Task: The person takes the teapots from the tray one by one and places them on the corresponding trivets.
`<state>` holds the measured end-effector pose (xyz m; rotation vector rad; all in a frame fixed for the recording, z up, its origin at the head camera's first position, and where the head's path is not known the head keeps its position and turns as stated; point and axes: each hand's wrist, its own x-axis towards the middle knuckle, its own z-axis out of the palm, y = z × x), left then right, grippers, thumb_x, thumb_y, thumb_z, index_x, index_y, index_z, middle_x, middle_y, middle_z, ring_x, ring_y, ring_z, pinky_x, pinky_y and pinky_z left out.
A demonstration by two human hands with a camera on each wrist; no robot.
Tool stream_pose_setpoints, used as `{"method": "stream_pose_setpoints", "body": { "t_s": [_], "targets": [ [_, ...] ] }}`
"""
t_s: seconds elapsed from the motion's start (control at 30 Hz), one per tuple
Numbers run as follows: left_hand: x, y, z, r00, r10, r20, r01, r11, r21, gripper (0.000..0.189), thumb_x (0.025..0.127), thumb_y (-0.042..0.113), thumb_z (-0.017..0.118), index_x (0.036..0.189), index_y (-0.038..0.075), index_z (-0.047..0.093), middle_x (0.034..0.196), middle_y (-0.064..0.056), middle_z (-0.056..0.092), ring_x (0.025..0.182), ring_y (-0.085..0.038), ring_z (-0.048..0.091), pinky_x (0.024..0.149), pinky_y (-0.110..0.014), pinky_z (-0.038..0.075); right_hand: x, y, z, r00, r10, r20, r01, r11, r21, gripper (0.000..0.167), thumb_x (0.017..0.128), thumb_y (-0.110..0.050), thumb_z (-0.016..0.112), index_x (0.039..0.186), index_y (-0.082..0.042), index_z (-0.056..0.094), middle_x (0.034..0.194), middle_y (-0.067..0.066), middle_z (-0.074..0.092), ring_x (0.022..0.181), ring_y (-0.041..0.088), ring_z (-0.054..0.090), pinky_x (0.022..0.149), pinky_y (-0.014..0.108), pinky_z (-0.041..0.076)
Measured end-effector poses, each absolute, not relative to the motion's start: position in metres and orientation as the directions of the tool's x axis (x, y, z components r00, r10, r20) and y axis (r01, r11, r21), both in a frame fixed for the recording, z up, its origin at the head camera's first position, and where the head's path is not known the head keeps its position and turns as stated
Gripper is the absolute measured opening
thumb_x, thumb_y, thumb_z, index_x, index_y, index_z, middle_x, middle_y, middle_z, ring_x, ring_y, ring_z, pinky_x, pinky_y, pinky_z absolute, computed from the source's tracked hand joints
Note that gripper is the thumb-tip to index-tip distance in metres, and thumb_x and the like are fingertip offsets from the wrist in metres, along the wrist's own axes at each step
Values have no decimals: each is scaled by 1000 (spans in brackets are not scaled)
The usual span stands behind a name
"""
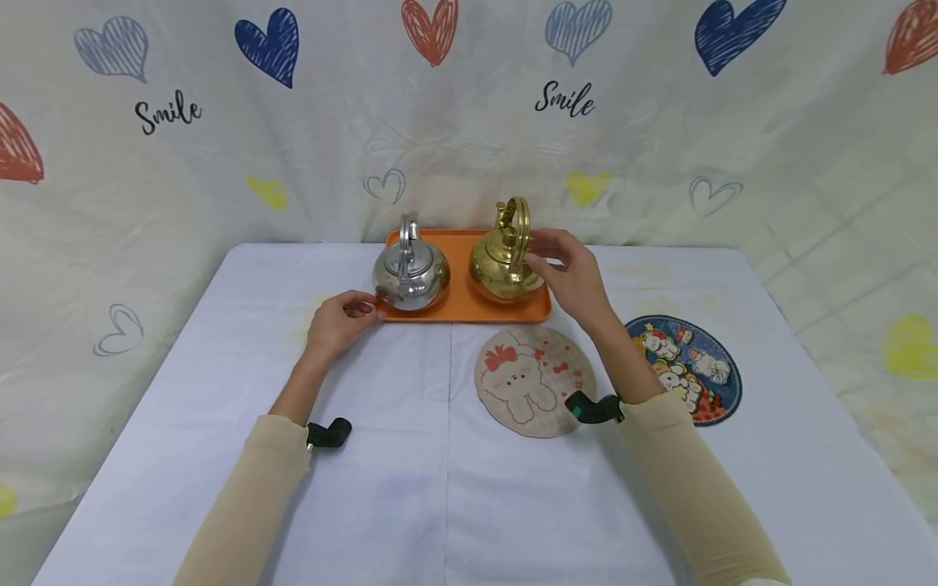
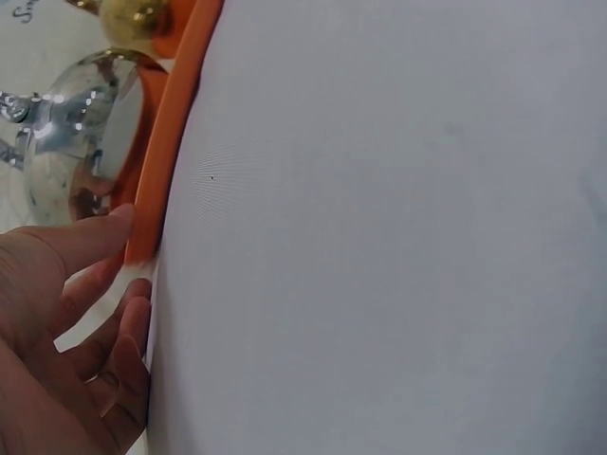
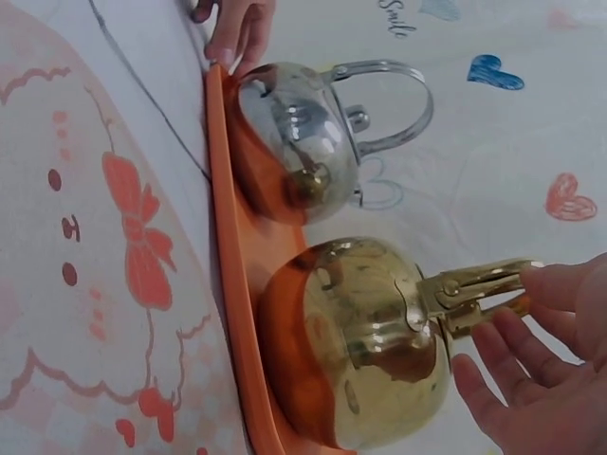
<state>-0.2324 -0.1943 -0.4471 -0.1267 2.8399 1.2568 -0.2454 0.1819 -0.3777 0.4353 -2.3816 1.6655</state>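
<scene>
An orange tray [image 1: 460,277] lies at the far side of the table. A silver kettle [image 1: 412,277] stands on its left half, and a gold kettle [image 1: 506,264] on its right half. Both kettle handles are upright. My left hand [image 1: 340,325] pinches the tray's near left corner; its thumb lies on the rim in the left wrist view, beside the silver kettle. With my right hand [image 1: 575,273] I hold the gold kettle's handle [image 3: 474,284] from the right side, thumb on one side and fingers on the other. The gold kettle still rests on the tray.
A round pink mat [image 1: 538,382] with a bunny drawing lies in front of the tray. Farther right is a round blue mat [image 1: 721,366] with cartoon figures, partly hidden by my right forearm. A white cloth [image 1: 396,488] covers the table, and a heart-printed curtain [image 1: 469,122] hangs behind.
</scene>
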Motion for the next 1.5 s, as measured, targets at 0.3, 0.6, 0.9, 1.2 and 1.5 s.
{"method": "stream_pose_setpoints", "body": {
  "t_s": [0.3,0.6,0.9,1.2,1.5],
  "targets": [
    [-233,-196,-447,-995,-73,-75,-104,675,730,41,94,29,77,128,8,69,119,-16,72,107,-29,65,89,-33,47,-248,177,-376,-945,-116,307,-328,288,-900,41,102,-15,68,140,-4,60,134,19,66,114,8,63,93,18,52],
    [-233,-196,-447,-993,-66,-99,-117,675,729,42,94,31,77,129,9,69,121,-16,71,109,-31,64,92,-36,47,-249,174,-378,-956,-110,272,-292,266,-919,40,102,-14,67,140,-4,61,136,18,65,119,15,63,94,18,53],
    [-233,-195,-448,-993,-69,-97,-118,673,730,42,95,31,77,129,9,68,121,-16,71,109,-30,64,91,-34,47,-253,170,-380,-965,-74,252,-262,258,-930,36,101,-13,69,136,-5,65,134,16,67,117,12,65,94,19,53],
    [-233,-195,-446,-992,-69,-105,-124,666,735,42,95,31,77,129,9,68,122,-16,70,109,-30,63,92,-35,47,-256,168,-381,-966,-42,253,-256,217,-942,35,99,-8,70,133,-3,66,129,15,69,111,6,65,93,19,53],
    [-234,-196,-448,-993,-67,-92,-113,670,733,42,94,31,77,129,8,69,120,-15,71,107,-29,64,89,-32,46,-258,168,-380,-964,-36,262,-264,156,-952,34,97,-6,72,130,1,67,112,3,73,102,4,68,89,18,54]
  ]
}}
